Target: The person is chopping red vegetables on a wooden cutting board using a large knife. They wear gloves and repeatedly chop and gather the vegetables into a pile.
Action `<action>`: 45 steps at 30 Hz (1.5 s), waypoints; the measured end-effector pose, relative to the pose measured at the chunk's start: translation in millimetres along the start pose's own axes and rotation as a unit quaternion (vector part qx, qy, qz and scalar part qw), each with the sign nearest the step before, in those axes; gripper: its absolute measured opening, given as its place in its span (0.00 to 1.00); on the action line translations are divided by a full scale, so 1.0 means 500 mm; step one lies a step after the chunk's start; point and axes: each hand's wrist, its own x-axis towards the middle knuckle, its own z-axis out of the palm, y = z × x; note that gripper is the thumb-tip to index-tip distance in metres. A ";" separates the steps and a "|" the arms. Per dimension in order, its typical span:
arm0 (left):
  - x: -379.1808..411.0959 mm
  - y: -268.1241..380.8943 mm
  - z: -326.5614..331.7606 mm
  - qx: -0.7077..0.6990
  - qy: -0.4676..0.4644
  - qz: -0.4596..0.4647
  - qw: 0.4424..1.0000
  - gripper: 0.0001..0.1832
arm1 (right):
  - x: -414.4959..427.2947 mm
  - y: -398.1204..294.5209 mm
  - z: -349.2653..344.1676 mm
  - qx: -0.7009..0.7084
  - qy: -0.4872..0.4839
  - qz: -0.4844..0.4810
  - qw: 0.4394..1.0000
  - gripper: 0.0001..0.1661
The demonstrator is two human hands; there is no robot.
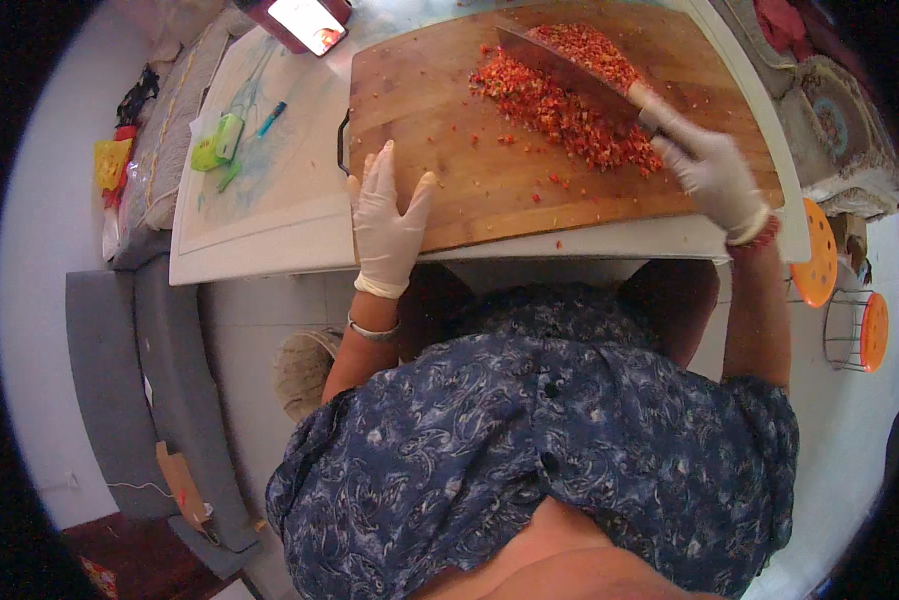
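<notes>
My right hand (pixel 708 169), in a thin whitish glove, is closed round the handle of a broad-bladed cleaver (pixel 569 75). The blade reaches up and left across a heap of chopped red peppers (pixel 562 112), with pieces on both sides of it. Beneath them is a large wooden cutting board (pixel 434 97), on which small red bits lie scattered. My left hand (pixel 389 217), gloved too, rests with spread fingers on the board's near left corner and holds nothing. Part of the cleaver's handle is hidden by my right fingers.
On the table (pixel 269 217), left of the board, lie a green plastic packet (pixel 217 146) and a blue pen-like item (pixel 272 120). A lit phone (pixel 307 24) stands at the far edge. Orange stools (pixel 815 251) are at the right, and a round bin (pixel 303 371) is on the floor.
</notes>
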 end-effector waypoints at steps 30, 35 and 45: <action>0.004 0.004 0.000 0.001 -0.005 0.001 1.000 0.32 | 0.000 0.010 -0.011 -0.020 0.024 0.058 0.998 0.27; -0.001 0.001 -0.009 0.017 0.000 -0.001 1.000 0.31 | 0.008 -0.021 -0.030 0.010 0.071 0.038 0.997 0.27; 0.000 0.001 -0.005 0.011 -0.001 0.000 1.000 0.32 | 0.002 -0.005 -0.032 0.029 0.067 0.008 0.997 0.27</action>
